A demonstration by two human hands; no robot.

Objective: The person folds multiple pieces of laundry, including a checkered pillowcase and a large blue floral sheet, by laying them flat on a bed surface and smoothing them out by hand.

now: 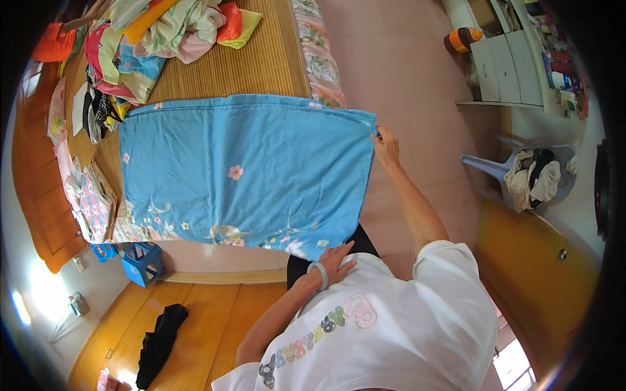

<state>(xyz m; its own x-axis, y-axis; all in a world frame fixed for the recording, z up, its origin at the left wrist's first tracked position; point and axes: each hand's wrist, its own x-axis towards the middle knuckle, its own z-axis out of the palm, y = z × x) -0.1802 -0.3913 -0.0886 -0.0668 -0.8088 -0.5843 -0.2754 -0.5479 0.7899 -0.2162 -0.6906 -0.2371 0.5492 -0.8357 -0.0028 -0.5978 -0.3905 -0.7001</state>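
Observation:
A light blue cotton bed cover or sheet [288, 146] with pink flowers and a printed floral border lies folded in layers across the bed, its right end reaching past the bed's side. My right hand [386, 146] pinches its far right corner edge between thumb and fingers. Close to my waist, my left hand [335, 264], with a pale bangle on the wrist, lies flat with fingers spread at the cover's near edge, against my white T-shirt [391, 322]. Whether its palm touches the cloth is hidden.
Clothes and bedding [181, 29] are heaped on the bamboo bed mat [234, 73]. Another person's arm [80, 22] reaches in at the upper left. Folded fabric [95, 200] lies by the wooden headboard [39, 171]. Nearby are a blue stool [142, 264] and a clothes-laden plastic chair [484, 166].

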